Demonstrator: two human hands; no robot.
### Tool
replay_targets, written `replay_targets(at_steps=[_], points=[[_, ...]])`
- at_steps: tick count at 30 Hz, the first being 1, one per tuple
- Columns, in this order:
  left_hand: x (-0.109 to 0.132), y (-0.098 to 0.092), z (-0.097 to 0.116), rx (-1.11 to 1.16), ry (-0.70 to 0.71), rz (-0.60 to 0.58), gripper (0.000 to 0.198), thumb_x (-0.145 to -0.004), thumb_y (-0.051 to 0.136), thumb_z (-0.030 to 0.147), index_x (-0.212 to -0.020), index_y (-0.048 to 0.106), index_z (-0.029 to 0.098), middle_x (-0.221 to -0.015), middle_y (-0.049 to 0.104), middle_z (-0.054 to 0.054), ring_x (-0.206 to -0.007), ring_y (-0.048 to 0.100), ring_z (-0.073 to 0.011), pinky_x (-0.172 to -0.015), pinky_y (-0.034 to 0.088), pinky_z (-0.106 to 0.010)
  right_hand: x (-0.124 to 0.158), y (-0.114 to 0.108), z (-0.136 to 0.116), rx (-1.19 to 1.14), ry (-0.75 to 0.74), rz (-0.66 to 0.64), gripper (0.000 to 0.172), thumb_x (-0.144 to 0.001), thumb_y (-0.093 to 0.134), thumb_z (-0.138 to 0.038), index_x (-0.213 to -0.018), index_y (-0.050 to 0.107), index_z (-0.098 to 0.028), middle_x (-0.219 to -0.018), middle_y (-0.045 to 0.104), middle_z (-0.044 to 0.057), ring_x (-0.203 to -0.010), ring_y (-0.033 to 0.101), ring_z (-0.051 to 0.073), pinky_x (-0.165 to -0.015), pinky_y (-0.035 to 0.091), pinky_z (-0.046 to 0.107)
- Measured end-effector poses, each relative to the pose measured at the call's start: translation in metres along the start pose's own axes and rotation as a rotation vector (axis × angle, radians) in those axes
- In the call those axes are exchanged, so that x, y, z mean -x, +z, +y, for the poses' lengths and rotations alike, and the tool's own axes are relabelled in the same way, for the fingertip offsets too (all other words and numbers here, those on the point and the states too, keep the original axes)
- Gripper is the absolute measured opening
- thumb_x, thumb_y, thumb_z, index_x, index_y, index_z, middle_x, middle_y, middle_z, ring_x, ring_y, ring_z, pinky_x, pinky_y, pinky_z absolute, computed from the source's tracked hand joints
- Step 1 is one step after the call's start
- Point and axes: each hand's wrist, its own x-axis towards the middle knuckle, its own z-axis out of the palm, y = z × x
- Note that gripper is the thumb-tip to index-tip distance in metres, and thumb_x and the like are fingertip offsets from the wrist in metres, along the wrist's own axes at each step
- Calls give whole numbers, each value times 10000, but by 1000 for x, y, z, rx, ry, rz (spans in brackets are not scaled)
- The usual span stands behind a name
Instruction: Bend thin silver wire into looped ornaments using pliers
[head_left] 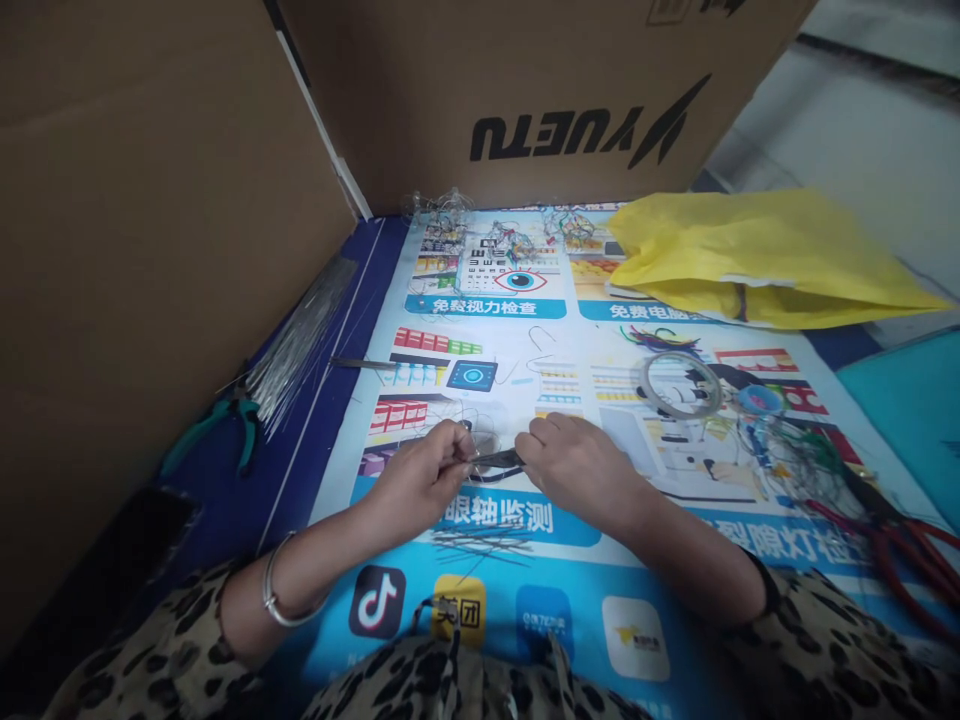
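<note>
Near the middle of the printed sheet my two hands meet. My left hand [439, 465] is closed in a pinch on a thin wire, whose loop [486, 440] shows faintly between the hands. In my right hand [577, 468], the fingers are wrapped round a dark, pointed tool that looks like tweezers [496, 459]. Its narrow tip points left and reaches my left fingertips. What exactly lies between the tip and those fingertips is too small to make out. Below the hands lies a small bunch of short wires [484, 540].
Cardboard walls [525, 60] stand at the back and left. At left lie straight wires [300, 340], green-handled pliers [244, 430] and a slim metal tool [364, 363]. A yellow bag [765, 240], tape roll [646, 385], tangled wires [802, 465] and red-handled scissors [889, 540] are at right.
</note>
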Motion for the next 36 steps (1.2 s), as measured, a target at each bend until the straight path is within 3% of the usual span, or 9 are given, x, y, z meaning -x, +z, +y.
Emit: replay_targets(at_steps=[6,19,31,36], points=[[0,1,1,-17,20,22,71,-831,425,168,-897,421,194,-752,563,5,-686,544,-124,-603,387,-240,4,-10,-2,-25,65,13,50,-801,551,-207,-758,536,-187,-780,571,45,-757,486,198,-657,289,312],[-1,0,6,-166,-1,56,72,-826,479,180,-894,459,194,-691,579,31,-608,537,-112,-555,360,-227,33,-23,8,-33,213,-7,186,-850,537,-346,-787,574,-175,-782,577,65,-764,483,212,-677,314,318],[-2,1,7,-94,-29,73,59,-815,495,189,-872,482,191,-729,603,19,-646,566,-110,-584,405,-224,32,-19,-7,-73,124,66,213,-861,521,-376,-813,576,-176,-786,572,57,-768,478,201,-665,318,317],[-1,2,8,-191,-1,73,67,-817,482,163,-877,488,191,-670,581,31,-607,551,-112,-551,388,-221,31,-17,-11,-66,109,98,217,-871,504,-374,-808,568,-177,-768,562,50,-748,466,186,-658,307,301]])
